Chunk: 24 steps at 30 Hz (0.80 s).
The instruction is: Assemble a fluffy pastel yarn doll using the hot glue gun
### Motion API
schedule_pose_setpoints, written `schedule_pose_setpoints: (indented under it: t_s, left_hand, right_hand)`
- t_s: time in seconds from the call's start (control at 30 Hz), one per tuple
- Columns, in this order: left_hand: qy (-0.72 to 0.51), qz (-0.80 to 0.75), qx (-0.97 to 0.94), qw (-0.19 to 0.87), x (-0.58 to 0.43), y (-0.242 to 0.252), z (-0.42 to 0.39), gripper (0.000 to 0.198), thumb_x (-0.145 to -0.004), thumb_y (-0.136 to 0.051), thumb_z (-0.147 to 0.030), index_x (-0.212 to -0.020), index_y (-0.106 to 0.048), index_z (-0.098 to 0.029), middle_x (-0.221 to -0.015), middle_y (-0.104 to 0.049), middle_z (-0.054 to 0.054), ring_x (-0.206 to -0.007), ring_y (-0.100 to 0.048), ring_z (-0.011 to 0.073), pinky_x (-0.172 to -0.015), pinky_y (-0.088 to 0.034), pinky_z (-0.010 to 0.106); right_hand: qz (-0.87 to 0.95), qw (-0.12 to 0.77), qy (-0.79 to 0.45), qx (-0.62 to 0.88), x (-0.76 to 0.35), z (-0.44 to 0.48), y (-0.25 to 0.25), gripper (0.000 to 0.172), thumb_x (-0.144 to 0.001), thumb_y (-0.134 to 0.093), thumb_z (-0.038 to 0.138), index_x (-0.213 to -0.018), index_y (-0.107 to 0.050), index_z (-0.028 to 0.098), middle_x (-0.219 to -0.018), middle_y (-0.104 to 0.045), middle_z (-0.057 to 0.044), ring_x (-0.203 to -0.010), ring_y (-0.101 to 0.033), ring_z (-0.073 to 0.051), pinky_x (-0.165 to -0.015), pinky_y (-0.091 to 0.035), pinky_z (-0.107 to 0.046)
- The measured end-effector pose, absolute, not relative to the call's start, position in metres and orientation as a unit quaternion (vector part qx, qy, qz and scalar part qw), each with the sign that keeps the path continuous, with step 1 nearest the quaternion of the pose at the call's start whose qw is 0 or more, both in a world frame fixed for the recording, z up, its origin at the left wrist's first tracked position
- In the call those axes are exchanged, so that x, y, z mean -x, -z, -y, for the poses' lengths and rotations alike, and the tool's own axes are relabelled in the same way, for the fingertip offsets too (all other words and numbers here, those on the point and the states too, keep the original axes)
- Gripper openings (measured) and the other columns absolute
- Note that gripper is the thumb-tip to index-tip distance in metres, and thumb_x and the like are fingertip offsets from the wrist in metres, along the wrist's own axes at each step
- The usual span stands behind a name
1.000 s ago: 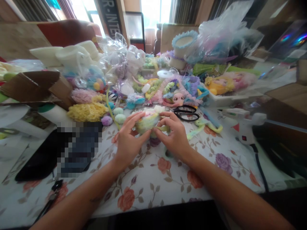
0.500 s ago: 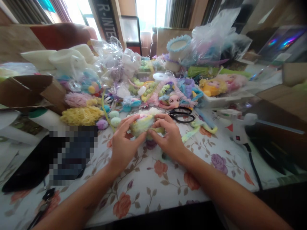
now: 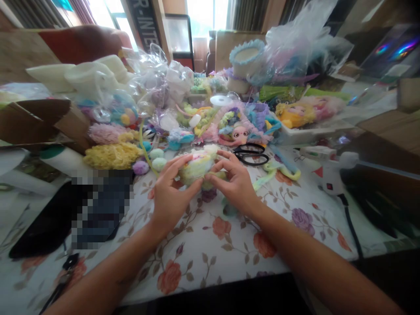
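**Fluffy bundle gripped over floral cloth**

Floral tablecloth [image 3: 210, 245] bears craft clutter. Left hand [image 3: 169, 194] and right hand [image 3: 236, 183] both clasp the pastel fluffy bundle [image 3: 197, 165], long axis running left-right, just above the cloth. Black scissors [image 3: 251, 154] lie near.

Both forearms are bare to the frame edge (no sleeves, rings or watch visible).
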State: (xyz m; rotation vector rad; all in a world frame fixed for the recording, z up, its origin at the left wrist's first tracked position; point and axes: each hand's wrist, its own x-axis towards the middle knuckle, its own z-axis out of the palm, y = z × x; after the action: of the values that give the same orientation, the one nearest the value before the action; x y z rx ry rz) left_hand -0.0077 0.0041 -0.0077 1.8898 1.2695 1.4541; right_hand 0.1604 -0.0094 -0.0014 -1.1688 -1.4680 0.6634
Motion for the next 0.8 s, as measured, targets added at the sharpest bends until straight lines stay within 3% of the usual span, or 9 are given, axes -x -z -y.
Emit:
schedule_pose_setpoints:
  t_s: [0.1,0.27,0.57,0.8]
  left_hand:
    - [-0.522,-0.454,-0.689,0.216,0.008,0.008,-0.004,0.046,-0.076,-0.079,-0.029,-0.121,-0.069,-0.023,-0.128,-0.067,0.009,-0.119,-0.063,0.0272,-0.086,-0.061,0.035]
    - [-0.516,-0.46,-0.685,0.228,0.008,0.007,-0.002,0.046,-0.076,-0.079,-0.028,-0.121,-0.069,-0.024,-0.129,-0.066,0.009,-0.118,-0.064,0.0273,-0.078,-0.061,0.031]
    - [-0.516,-0.45,-0.686,0.246,0.008,0.009,-0.001,0.046,-0.076,-0.079,-0.027,-0.121,-0.069,-0.024,-0.129,-0.066,0.009,-0.121,-0.063,0.0278,-0.092,-0.06,0.039]
    - [-0.5,-0.443,-0.692,0.274,0.005,0.009,0.005,0.045,-0.077,-0.078,-0.026,-0.121,-0.069,-0.027,-0.131,-0.065,0.009,-0.124,-0.061,0.029,-0.087,-0.062,0.037]
  right_hand:
    - [0.612,0.547,-0.309,0.48,-0.164,0.007,0.004,0.013,-0.077,-0.076,0.026,-0.07,-0.065,0.024,-0.132,-0.062,-0.01,-0.141,-0.046,-0.029,-0.107,-0.044,-0.044]
    - [0.607,0.535,-0.345,0.476,-0.167,0.005,0.006,0.014,-0.076,-0.077,0.027,-0.068,-0.066,0.025,-0.121,-0.071,-0.008,-0.142,-0.046,-0.03,-0.109,-0.041,-0.046]
    - [0.589,0.549,-0.348,0.479,-0.166,0.008,0.006,0.015,-0.074,-0.076,0.028,-0.066,-0.064,0.022,-0.119,-0.067,-0.009,-0.132,-0.054,-0.029,-0.105,-0.043,-0.043]
    - [0.58,0.557,-0.343,0.485,-0.17,0.017,0.012,0.017,-0.074,-0.075,0.03,-0.066,-0.062,0.023,-0.111,-0.064,-0.008,-0.126,-0.054,-0.029,-0.103,-0.044,-0.044]
